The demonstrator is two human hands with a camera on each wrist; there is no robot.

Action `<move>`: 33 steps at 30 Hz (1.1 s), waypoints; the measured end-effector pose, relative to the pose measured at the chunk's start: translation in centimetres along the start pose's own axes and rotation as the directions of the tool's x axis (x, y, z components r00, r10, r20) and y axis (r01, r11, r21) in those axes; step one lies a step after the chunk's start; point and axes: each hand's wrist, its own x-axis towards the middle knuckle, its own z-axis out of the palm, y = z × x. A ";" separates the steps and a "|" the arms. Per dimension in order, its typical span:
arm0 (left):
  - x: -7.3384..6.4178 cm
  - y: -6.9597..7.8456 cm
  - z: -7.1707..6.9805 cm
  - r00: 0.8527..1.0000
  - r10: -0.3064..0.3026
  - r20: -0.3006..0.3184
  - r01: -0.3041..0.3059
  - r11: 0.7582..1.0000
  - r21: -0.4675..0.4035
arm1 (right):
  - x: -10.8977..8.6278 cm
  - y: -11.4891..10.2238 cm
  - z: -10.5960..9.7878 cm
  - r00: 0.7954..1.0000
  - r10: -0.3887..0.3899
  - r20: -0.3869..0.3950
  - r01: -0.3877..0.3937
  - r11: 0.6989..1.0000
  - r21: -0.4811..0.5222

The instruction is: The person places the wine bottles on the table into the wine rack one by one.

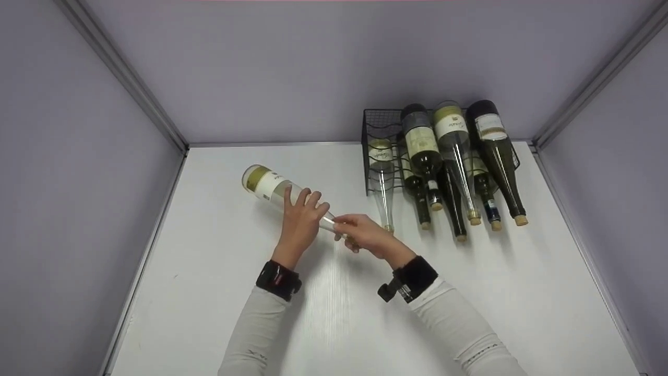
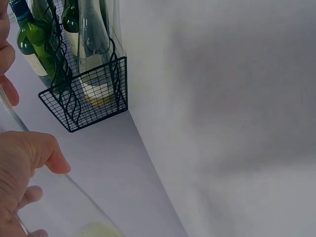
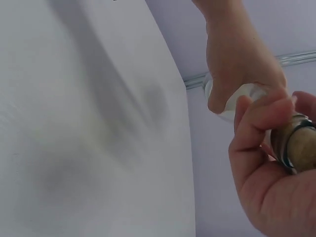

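Note:
Both hands hold a clear glass wine bottle (image 1: 267, 184) with a white and gold label, slanting over the table with its base to the upper left. My left hand (image 1: 300, 219) grips the bottle's body from above, thumb and fingers spread round the glass. Around the neck, at the lower right end, curl the fingers of my right hand (image 1: 368, 235). A cork (image 3: 302, 147) with a gold band below it shows at the mouth in the right wrist view. The left wrist view has the left hand (image 2: 24, 168) against the clear glass.
Right of the hands stands a black wire wine rack (image 1: 364, 156) at the table's back edge. Corked bottles lie in it in two layers, necks forward, including a clear bottle (image 1: 382, 177) at the left and a dark bottle (image 1: 498, 151) at the right. Walls enclose the white table (image 1: 209, 292).

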 end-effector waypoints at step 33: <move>0.2 1.4 -0.1 0.992 -0.093 -0.091 0.094 0.996 0.010 | -1.7 0.8 1.2 0.972 -0.075 -0.223 0.093 0.993 0.072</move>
